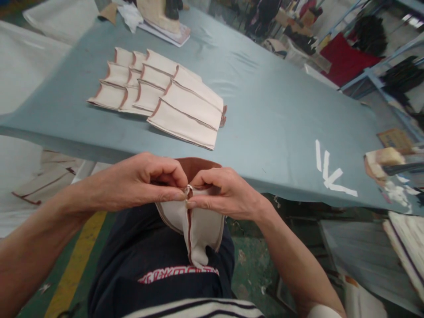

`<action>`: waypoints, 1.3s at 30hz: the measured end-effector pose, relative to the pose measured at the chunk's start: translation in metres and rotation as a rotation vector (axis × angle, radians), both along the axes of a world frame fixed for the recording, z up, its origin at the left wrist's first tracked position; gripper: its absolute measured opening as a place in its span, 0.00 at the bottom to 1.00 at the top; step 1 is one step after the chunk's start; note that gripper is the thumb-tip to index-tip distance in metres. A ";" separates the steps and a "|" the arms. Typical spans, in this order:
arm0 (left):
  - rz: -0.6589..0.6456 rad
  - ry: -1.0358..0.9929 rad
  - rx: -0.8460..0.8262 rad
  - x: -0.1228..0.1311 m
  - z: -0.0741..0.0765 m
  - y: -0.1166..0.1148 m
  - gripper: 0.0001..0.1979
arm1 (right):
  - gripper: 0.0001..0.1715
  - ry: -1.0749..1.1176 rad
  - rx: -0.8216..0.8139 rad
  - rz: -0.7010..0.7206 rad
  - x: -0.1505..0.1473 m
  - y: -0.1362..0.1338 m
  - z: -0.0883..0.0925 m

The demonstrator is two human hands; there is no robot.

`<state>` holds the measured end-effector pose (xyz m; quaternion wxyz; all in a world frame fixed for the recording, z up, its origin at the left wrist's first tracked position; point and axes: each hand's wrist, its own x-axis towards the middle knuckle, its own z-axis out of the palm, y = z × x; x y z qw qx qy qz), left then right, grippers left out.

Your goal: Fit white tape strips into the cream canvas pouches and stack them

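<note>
A cream leather boot upper (203, 225) with a brown inside and a dark seam down its middle hangs over my lap, at the table's front edge. My left hand (149, 181) pinches its top edge between thumb and fingers, left of the seam. Just across the seam, my right hand (223, 194) pinches the same edge, and the fingertips of both hands nearly meet there. A small pale bit shows between the fingertips, too small to make out. Behind my hands, several similar cream uppers (187, 108) lie in overlapping rows on the table.
The table has a blue-grey cover (265, 119). White strips (326, 168) lie toward its right, near scraps and a yellowish block (386, 161). A machine-like object on a pad (162, 17) stands at the back left. More cream pieces (49, 176) lie below left.
</note>
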<state>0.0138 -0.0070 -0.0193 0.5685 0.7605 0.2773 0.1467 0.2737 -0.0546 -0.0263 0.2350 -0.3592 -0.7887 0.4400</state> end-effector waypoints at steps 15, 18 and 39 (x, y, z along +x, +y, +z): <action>0.067 0.017 0.374 0.000 -0.003 -0.009 0.14 | 0.11 0.001 -0.064 -0.190 -0.017 -0.006 0.005; 0.095 0.042 0.394 0.003 -0.009 -0.010 0.15 | 0.13 0.020 -0.040 -0.249 -0.022 -0.006 0.000; -0.028 0.032 0.364 0.013 -0.012 -0.025 0.21 | 0.20 0.100 -0.390 -0.157 -0.010 -0.008 -0.009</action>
